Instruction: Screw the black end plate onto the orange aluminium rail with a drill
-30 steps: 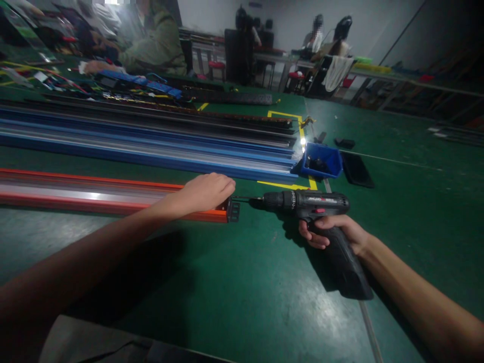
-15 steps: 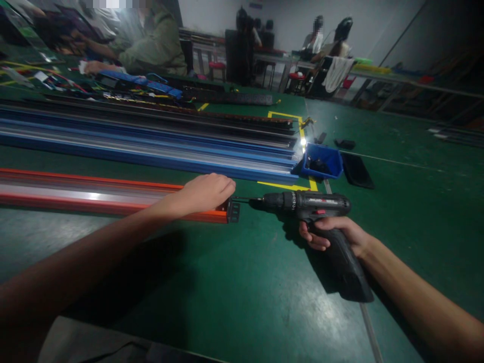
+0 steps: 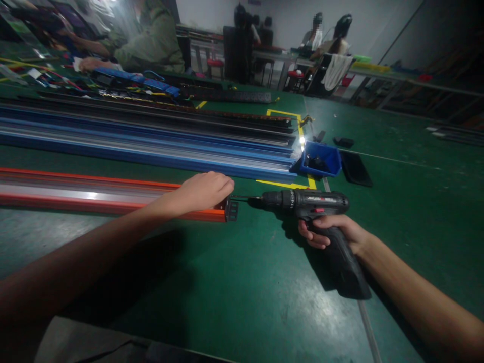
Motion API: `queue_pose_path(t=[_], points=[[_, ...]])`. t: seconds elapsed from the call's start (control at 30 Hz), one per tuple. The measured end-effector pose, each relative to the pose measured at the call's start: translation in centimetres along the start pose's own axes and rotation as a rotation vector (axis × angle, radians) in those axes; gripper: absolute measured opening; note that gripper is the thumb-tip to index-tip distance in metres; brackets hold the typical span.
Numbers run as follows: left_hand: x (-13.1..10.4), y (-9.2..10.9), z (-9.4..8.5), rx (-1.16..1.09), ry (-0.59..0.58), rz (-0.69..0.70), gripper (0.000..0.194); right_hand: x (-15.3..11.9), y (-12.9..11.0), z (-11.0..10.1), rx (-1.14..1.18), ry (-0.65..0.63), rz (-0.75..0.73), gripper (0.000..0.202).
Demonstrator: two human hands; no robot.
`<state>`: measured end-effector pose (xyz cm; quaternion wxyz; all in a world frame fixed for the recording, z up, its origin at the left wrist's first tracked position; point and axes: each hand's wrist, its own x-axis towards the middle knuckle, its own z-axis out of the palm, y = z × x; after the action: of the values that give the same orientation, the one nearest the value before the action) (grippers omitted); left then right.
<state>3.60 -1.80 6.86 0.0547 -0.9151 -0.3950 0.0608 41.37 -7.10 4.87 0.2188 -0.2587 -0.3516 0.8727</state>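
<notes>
An orange metal profile (image 3: pixel 91 195) with a shiny inner face lies lengthwise on the green table, coming in from the left. Over its right end my left hand (image 3: pixel 209 190) is closed, fingers curled down onto the profile. A black end cap (image 3: pixel 232 209) with slots sits at that end, partly covered by the hand. My right hand (image 3: pixel 321 233) grips the handle of a black cordless drill (image 3: pixel 321 200). The drill points left, and its long thin bit reaches to the end cap beside my left fingers. Whether the tip sits in a screw is hidden.
Behind the orange profile lie several blue profiles (image 3: pixel 151 148) and black ones. A blue bin (image 3: pixel 323 160) with dark parts stands at their right end, beside a flat black object (image 3: pixel 355 169). A co-worker in a green sleeve (image 3: pixel 155 45) sits across the table, near wires and blue parts.
The view has shifted very slightly. Both hands, the drill and the orange profile keep the same positions relative to each other.
</notes>
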Motion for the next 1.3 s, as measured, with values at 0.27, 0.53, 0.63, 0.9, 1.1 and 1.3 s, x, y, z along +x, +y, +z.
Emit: queue_pose_path(t=[0.27, 0.53, 0.63, 0.9, 1.1, 1.3], points=[[0.02, 0.03, 0.11, 0.055, 0.008, 0.018, 0.032, 0.05, 0.01, -0.1, -0.02, -0.013, -0.013, 0.022], [0.0, 0.06, 0.07, 0.073, 0.002, 0.015, 0.032, 0.12, -0.02, 0.14, -0.009, -0.025, -0.011, 0.022], [-0.03, 0.16, -0.1, 0.083, -0.007, 0.025, 0.033, 0.1, 0.0, 0.15, 0.001, -0.03, -0.012, 0.021], [0.01, 0.13, -0.04, 0.067, 0.014, 0.029, 0.035, 0.06, 0.1, -0.08, -0.005, -0.023, -0.014, 0.021], [-0.07, 0.26, -0.33, 0.083, -0.011, 0.026, 0.034, -0.02, 0.07, 0.0, 0.005, -0.016, 0.003, 0.02], [-0.1, 0.33, -0.37, 0.064, -0.016, -0.01, 0.033, -0.02, 0.12, -0.05, 0.014, -0.001, 0.011, 0.019]])
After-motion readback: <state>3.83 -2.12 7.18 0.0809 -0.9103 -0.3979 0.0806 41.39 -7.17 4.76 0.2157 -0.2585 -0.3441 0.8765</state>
